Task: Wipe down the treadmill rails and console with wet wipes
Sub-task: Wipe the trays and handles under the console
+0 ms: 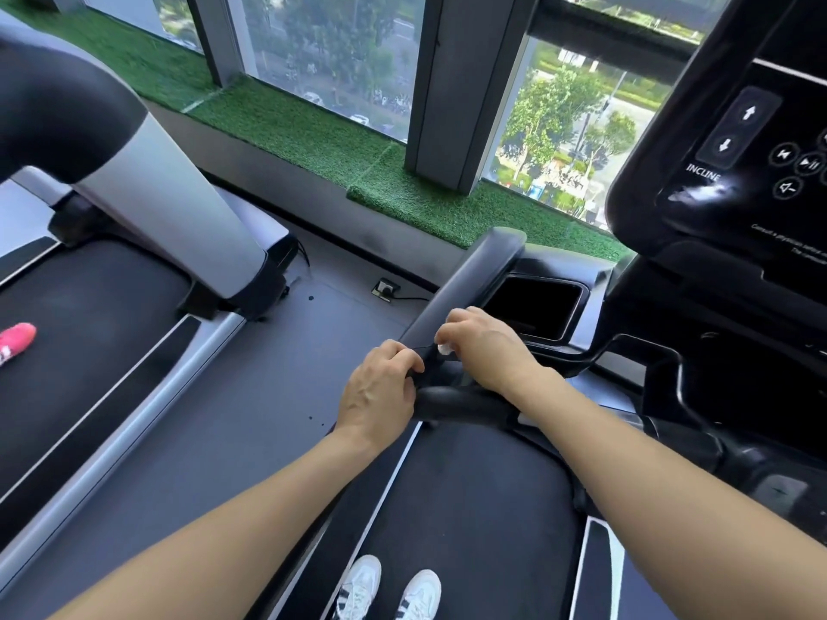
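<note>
Both hands sit on the left rail (pixel 452 306) of the treadmill, the dark padded bar that slopes up toward the window. Left hand (pixel 380 389) is at the rail's lower bend, fingers (pixel 405 351) curled over the top of the bar and gripping it. Right hand (pixel 485 344) is just above it on the same rail, fingers bent down around the bar, with a small white wad of wet wipe (pixel 444 349) pressed between the hand and the rail; only a scrap of the wipe shows under the hand. The two hands are near each other but not touching. Right of the rail lies a dark recessed tray (pixel 534 304), its rim just beside the right hand. Further right and higher stands the console (pixel 738 140), black and glossy, with arrow keys marked INCLINE; it is well apart from both hands. Below the rail runs the black belt (pixel 465 507), where the person's white shoes (pixel 389 590) stand. Left of the rail is an open strip of grey floor (pixel 250 387) with a wall socket (pixel 385 288) by the sill, then a neighbouring treadmill (pixel 112 306) carrying a pink shoe (pixel 15 340). Above the rail's upper end, a green turf ledge (pixel 313 132) runs under the windows.
</note>
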Tool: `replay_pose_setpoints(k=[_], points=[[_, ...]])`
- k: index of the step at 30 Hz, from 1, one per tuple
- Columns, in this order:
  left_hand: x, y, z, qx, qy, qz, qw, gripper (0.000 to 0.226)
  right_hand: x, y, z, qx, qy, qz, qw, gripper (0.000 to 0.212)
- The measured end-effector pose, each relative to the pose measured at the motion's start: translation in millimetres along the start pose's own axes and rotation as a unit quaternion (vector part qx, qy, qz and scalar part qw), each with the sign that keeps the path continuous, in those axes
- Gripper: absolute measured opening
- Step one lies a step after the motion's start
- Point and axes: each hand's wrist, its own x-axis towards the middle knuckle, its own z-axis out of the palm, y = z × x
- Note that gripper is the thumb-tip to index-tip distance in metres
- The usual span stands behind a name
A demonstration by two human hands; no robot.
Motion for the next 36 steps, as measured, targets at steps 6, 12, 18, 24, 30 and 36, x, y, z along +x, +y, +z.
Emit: replay_pose_setpoints(k=[6,12,18,24,30,36], points=[[-3,-1,0,0.009,-0.005,0.009,1.000,0.022,-2,-2,-10,-0.144,-0.081,-0.085,0.983,0.026],[0,11,-1,0.015,-0.007,0.026,1.000,0.022,-15,6,-20,-0.200,-0.113,-0.097,0.968,0.029],[5,27,-3,0.026,-0.017,0.047,0.998,0.022,-36,12,-37,-0.194,-0.114,-0.029,0.974,0.029],[14,55,-10,0.014,-0.029,0.068,0.997,0.023,-70,30,-64,-0.077,-0.028,0.128,0.988,0.029],[23,72,-16,0.014,-0.037,0.066,0.997,0.026,-82,35,-70,0.127,0.089,0.243,0.958,0.016],[21,55,-15,0.029,-0.037,0.037,0.998,0.026,-69,26,-41,0.294,0.136,0.345,0.881,0.015]])
